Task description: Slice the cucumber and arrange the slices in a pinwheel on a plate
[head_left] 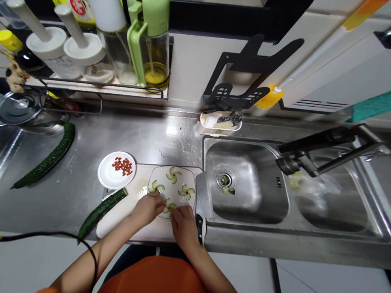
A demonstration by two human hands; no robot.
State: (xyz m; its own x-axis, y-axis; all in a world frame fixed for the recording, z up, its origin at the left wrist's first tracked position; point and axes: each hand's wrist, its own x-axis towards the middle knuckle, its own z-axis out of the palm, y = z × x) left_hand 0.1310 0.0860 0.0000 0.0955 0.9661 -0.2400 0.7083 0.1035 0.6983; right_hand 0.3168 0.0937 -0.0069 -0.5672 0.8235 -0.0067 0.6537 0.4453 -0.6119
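- Here, a person in an orange shirt (155, 288) is standing at a steel counter (80, 156), both forearms reaching forward.
- The left hand (147, 210) is resting over the near edge of a square plate (172, 188), its fingers narrow and bunched at a flower (167, 205) of pale green slices.
- The right hand (186, 224) is meeting the same flower from the other side, fingertips bent in; whether either hand is gripping a slice is too small to tell.
- A knife (199, 229) is lying just beside the right hand, its dark handle showing.
- A cut cucumber (102, 213) is leaning on the left edge of the board (117, 221), which is bearing the square plate.
- Three more flowers (173, 175) are lying farther up that plate.
- A round plate (102, 176) is holding red bits (123, 166) at the board's far left corner; a whole cucumber (48, 161) is lying well apart, farther left.
- Rightward, green scraps are lying near the drain in the sink (254, 177).
- Beyond, an oil bottle (148, 27) is standing on a rack.
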